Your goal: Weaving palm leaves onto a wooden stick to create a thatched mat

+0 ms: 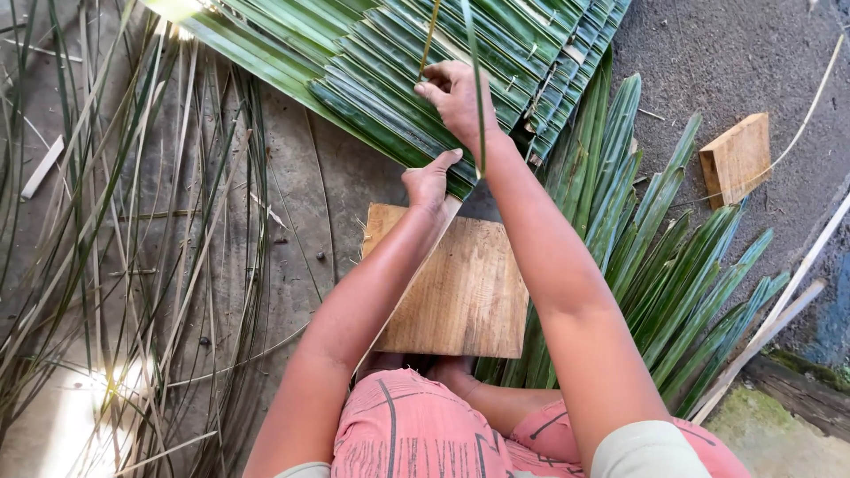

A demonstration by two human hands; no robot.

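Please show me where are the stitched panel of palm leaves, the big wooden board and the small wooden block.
Stitched panel of palm leaves (372,84), head view, on the overlapped green leaves left of the hands.
Big wooden board (465,292), head view, on the middle of its bare top.
Small wooden block (737,158), head view, on its flat top face.

No pkgs, labels, signs or screens seen in head view.
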